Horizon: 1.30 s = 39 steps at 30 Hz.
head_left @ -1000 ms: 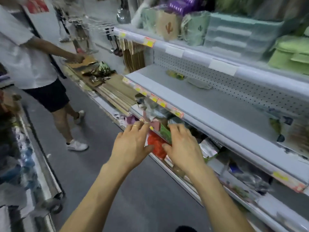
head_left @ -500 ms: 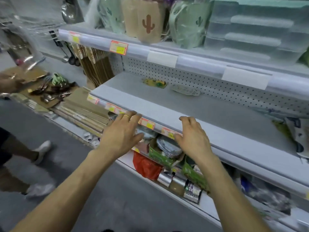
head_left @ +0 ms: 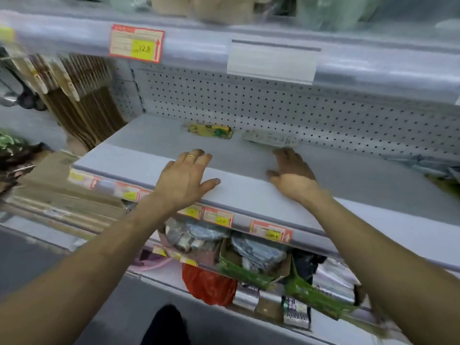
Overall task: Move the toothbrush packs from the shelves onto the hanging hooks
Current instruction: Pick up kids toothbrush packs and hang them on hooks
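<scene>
The shelf (head_left: pixel 348 175) is wide and grey, with lots of bare room on it. Its front edge runs from the left down to the right, with red and yellow price tags (head_left: pixel 217 216) stuck along it. The top shelf (head_left: pixel 373 68) hangs over it, so the room above the hands is low.

Both hands are out over the grey shelf. The left hand (head_left: pixel 184 178) is near the front edge. Its fingers (head_left: pixel 199 158) are straight and spread and hold nothing. A ring (head_left: pixel 191 156) is on one of them. The right hand (head_left: pixel 291 175) reaches further in, with its fingers flat and loose, and it holds nothing too. I cannot tell if either hand touches the shelf.

Two packs lie flat at the back edge, right by the wall with holes (head_left: pixel 273 103). The yellow pack (head_left: pixel 210 130) is behind the left hand, apart from it. The pale pack (head_left: pixel 270 140) is just past the right fingertips, very near. A small gap is between the two packs.

Both packs are blurry, so I cannot see what is inside. More things at the right end (head_left: pixel 435 168) are cut off by the picture edge. Below, a red bag (head_left: pixel 209 285) and green boxes (head_left: pixel 249 270) are partly hidden by the shelf front and the arms. Brown sticks (head_left: pixel 82 103) hang at the left, all blurred.
</scene>
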Tool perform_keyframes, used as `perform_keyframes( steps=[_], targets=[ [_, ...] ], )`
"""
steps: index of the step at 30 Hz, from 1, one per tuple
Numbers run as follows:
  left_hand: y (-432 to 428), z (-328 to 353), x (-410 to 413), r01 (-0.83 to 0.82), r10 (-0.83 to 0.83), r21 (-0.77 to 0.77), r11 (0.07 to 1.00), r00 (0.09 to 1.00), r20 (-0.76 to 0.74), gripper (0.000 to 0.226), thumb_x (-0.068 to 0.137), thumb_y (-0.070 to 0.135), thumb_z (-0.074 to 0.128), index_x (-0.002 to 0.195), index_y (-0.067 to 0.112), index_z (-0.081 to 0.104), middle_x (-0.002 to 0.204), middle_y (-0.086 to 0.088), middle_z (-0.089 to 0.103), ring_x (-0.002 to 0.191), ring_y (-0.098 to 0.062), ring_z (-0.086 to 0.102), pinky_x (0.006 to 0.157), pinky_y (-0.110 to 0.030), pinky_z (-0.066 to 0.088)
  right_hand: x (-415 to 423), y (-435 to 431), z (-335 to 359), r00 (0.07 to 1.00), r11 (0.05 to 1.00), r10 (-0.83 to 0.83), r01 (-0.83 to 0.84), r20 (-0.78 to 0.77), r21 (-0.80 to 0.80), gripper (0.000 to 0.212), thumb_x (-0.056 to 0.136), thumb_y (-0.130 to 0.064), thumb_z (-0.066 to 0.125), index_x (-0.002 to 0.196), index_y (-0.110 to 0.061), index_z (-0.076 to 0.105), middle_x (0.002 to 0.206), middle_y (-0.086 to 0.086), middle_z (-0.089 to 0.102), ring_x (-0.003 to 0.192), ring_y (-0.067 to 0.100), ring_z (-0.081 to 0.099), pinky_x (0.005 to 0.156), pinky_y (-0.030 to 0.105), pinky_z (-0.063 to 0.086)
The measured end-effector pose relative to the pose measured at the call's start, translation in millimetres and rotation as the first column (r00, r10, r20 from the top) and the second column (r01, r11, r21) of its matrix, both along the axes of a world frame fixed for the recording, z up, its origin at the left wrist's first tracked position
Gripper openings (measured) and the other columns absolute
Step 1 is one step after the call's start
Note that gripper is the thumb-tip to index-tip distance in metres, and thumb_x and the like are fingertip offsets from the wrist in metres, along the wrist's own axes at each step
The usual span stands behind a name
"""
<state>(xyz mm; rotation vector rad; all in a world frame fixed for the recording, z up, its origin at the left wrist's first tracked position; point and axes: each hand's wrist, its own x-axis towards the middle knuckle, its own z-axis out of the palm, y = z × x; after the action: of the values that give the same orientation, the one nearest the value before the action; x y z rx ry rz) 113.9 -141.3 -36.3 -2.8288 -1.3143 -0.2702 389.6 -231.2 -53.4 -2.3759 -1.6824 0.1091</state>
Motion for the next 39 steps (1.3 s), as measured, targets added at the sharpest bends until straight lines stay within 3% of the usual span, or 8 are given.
perform_keyframes(
  steps=[5, 13, 22, 25, 30, 32, 35, 39],
  targets=[
    [47, -14, 27, 0.052, -0.052, 0.008, 0.999, 0.999, 0.011, 0.071, 0.099, 0.063, 0.052, 0.156, 0.022, 0.041, 0.157, -0.009, 0.044, 0.138, -0.036, 0.045, 0.106, -0.051, 0.046, 24, 42, -16, 0.997, 0.997, -0.042, 0.038, 0.062, 0.064, 0.068, 0.103, -0.039, 0.057, 0.16, -0.012, 0.034, 0.163, 0.015, 0.035, 0.146, 0.037, 0.038, 0.116, 0.047, 0.04],
    [81, -33, 62, 0.115, -0.114, 0.003, 0.993, 0.984, 0.135, 0.068, 0.097, 0.063, 0.056, 0.154, 0.027, 0.044, 0.161, -0.002, 0.043, 0.142, -0.03, 0.043, 0.11, -0.047, 0.044, 57, 86, -26, 0.987, 0.996, -0.036, 0.024, 0.155, 0.082, 0.064, 0.104, -0.046, 0.052, 0.159, -0.016, 0.038, 0.161, 0.014, 0.042, 0.142, 0.037, 0.045, 0.117, 0.048, 0.04],
    [99, -34, 48, 0.155, -0.161, 0.058, 0.986, 0.981, 0.105, 0.065, 0.098, 0.059, 0.056, 0.153, 0.026, 0.045, 0.157, -0.005, 0.047, 0.139, -0.032, 0.046, 0.108, -0.048, 0.046, 52, 85, -27, 0.939, 0.982, 0.061, -0.118, 0.339, 0.15, 0.042, 0.106, -0.015, 0.046, 0.146, -0.021, 0.057, 0.128, 0.013, 0.067, 0.109, 0.037, 0.065, 0.092, 0.042, 0.051],
    [96, -33, 51, 0.208, -0.218, 0.086, 0.974, 0.968, 0.127, 0.068, 0.097, 0.054, 0.062, 0.154, 0.022, 0.044, 0.155, -0.008, 0.048, 0.138, -0.034, 0.047, 0.105, -0.048, 0.045, 36, 79, -24, 0.915, 0.964, 0.107, -0.191, 0.388, 0.186, 0.038, 0.103, -0.013, 0.052, 0.138, -0.023, 0.063, 0.117, 0.01, 0.07, 0.1, 0.036, 0.067, 0.083, 0.041, 0.054],
    [87, -29, 64, 0.286, -0.298, 0.11, 0.952, 0.947, 0.119, 0.075, 0.091, 0.045, 0.074, 0.154, 0.014, 0.047, 0.156, -0.013, 0.049, 0.142, -0.037, 0.046, 0.11, -0.05, 0.041, 0, 70, -3, 0.873, 0.912, 0.205, -0.334, 0.443, 0.237, 0.025, 0.106, -0.024, 0.056, 0.126, -0.022, 0.07, 0.117, 0.007, 0.074, 0.098, 0.035, 0.07, 0.082, 0.041, 0.055],
    [87, -26, 66, 0.305, -0.317, 0.101, 0.947, 0.939, 0.13, 0.067, 0.093, 0.04, 0.072, 0.151, 0.015, 0.05, 0.151, -0.013, 0.054, 0.136, -0.037, 0.052, 0.105, -0.047, 0.044, -12, 70, 4, 0.846, 0.869, 0.242, -0.407, 0.476, 0.281, 0.022, 0.105, -0.025, 0.058, 0.119, -0.021, 0.073, 0.114, 0.006, 0.076, 0.097, 0.034, 0.07, 0.082, 0.041, 0.053],
    [88, -21, 61, 0.275, -0.288, 0.098, 0.956, 0.941, 0.178, 0.042, 0.103, 0.035, 0.059, 0.142, 0.02, 0.057, 0.13, -0.013, 0.067, 0.113, -0.039, 0.064, 0.085, -0.043, 0.05, -22, 74, 9, 0.813, 0.785, 0.279, -0.499, 0.511, 0.366, 0.022, 0.104, -0.027, 0.059, 0.117, -0.019, 0.075, 0.113, 0.004, 0.075, 0.103, 0.032, 0.068, 0.083, 0.039, 0.051],
    [100, -19, 42, 0.181, -0.19, 0.065, 0.981, 0.964, 0.186, 0.027, 0.108, 0.043, 0.048, 0.125, 0.026, 0.062, 0.114, -0.009, 0.072, 0.095, -0.039, 0.067, 0.073, -0.04, 0.051, -27, 85, 11, 0.872, 0.73, 0.276, -0.464, 0.404, 0.502, 0.041, 0.099, -0.023, 0.067, 0.138, -0.013, 0.063, 0.14, 0.005, 0.063, 0.127, 0.027, 0.057, 0.098, 0.036, 0.047]
  ],
)
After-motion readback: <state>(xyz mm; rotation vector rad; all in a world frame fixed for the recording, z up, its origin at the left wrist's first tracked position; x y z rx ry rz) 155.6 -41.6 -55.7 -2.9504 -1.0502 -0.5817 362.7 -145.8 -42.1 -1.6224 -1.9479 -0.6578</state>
